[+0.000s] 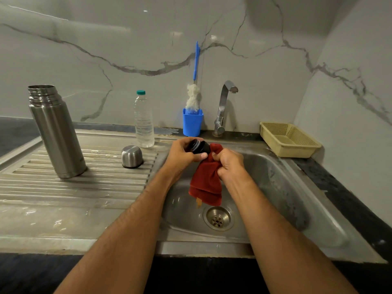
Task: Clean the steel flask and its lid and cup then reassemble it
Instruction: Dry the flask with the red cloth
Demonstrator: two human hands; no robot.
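Observation:
The open steel flask point(55, 132) stands upright on the ribbed drainboard at the left. Its steel cup point(132, 156) sits upside down on the drainboard, nearer the sink. Over the sink basin, my left hand point(183, 154) grips the black lid point(200, 146). My right hand point(230, 164) holds a bunched red cloth point(206, 183) against the lid's right side. The rest of the cloth hangs down toward the drain.
A clear plastic water bottle point(143, 120) stands behind the cup. A blue holder point(192, 122) with a bottle brush point(194, 96) sits by the wall, left of the tap point(224, 107). A beige basket point(289, 139) rests on the counter at the right. The sink drain point(218, 218) lies below the cloth.

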